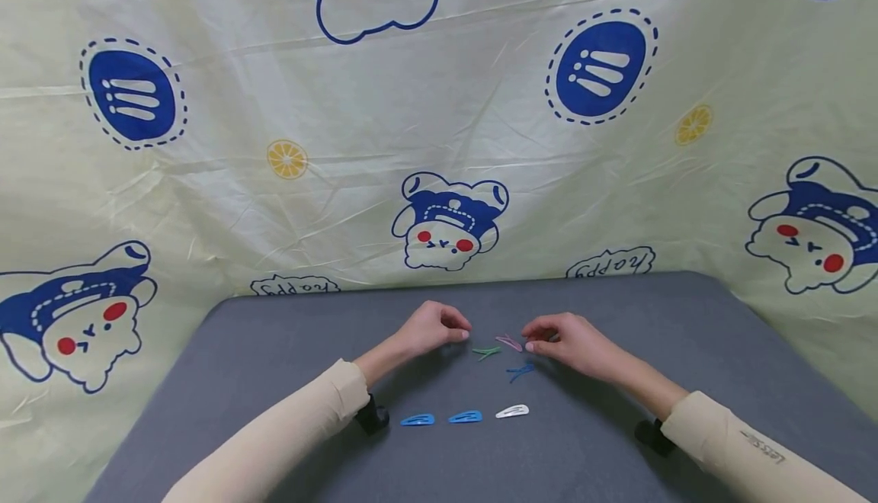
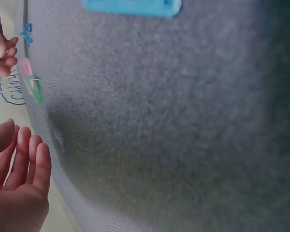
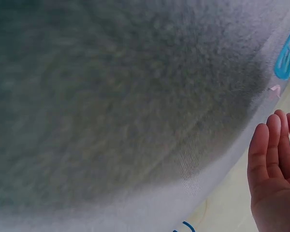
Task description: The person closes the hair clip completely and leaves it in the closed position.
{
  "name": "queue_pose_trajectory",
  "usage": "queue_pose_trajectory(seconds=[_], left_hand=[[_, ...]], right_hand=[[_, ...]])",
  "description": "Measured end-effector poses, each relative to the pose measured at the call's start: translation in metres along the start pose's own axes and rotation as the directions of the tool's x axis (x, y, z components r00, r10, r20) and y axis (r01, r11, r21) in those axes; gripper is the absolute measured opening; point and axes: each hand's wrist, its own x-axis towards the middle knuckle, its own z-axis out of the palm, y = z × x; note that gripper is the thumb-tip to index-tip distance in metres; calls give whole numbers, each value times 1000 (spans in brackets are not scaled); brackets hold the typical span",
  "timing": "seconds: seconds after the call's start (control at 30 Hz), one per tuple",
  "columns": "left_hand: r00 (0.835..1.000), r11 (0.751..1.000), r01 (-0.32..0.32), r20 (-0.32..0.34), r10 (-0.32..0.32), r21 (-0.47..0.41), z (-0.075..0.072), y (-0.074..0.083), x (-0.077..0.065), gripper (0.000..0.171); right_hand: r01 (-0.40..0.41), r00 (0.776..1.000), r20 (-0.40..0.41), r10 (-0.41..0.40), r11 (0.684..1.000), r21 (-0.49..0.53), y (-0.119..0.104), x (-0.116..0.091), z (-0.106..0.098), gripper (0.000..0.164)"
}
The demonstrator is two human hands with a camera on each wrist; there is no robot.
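Note:
My left hand (image 1: 434,328) hovers over the table with relaxed fingers and nothing in them, just left of a green hair clip (image 1: 486,352). Across from it, my right hand (image 1: 572,341) has its fingertips close to the end of a pink hair clip (image 1: 509,343) and holds nothing. A blue hair clip (image 1: 520,371) lies nearer to me. These clips look sprung apart, each showing a V shape. In the right wrist view, straight fingers (image 3: 273,150) extend below the blue clip (image 3: 285,55) and the pink one.
Nearer to me lies a row of flat snap clips: a blue one (image 1: 418,420), a second blue one (image 1: 466,417) and a white one (image 1: 512,411). They sit on a grey cloth-covered table (image 1: 329,320). Behind it hangs a printed curtain (image 1: 453,107).

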Motion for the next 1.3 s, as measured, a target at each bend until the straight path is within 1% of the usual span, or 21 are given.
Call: queue_pose_trajectory(seconds=[0.13,0.2,0.27,0.37,0.47,0.6,0.77,0.97,1.1,1.3], left_hand=[[1000,1000,-1,-1,1,24,3,-4,9,14],[1000,1000,3,0,-3,25,4,-5,12,14],[1000,1000,8,4,-8,4,5,-6,14,14],[999,998,28,19,-27,-51,5,-6,18,14],[998,994,50,38,-46,-98,5,-6,20,15],[996,989,75,65,-67,-129,3,-7,22,16],[993,986,89,89,-77,-139,1,-10,21,18],[993,987,84,89,-72,-135,3,-15,21,18],[994,986,74,87,-61,-148,3,-16,19,18],[996,988,41,90,-28,-146,5,-18,18,19]], right_hand=[[-4,1000,0,4,1000,23,3,10,6,25],[-19,1000,5,19,999,36,4,14,9,25],[-34,999,11,34,999,42,5,17,11,24],[-59,998,16,58,997,54,6,21,14,22],[-62,998,22,61,996,65,8,23,15,22],[-59,998,32,57,996,70,11,27,17,19],[-57,998,23,56,997,51,13,31,19,12],[-75,997,15,75,996,41,13,32,22,10],[-87,996,13,86,996,29,11,30,22,8],[-66,998,25,66,998,18,10,27,18,6]])
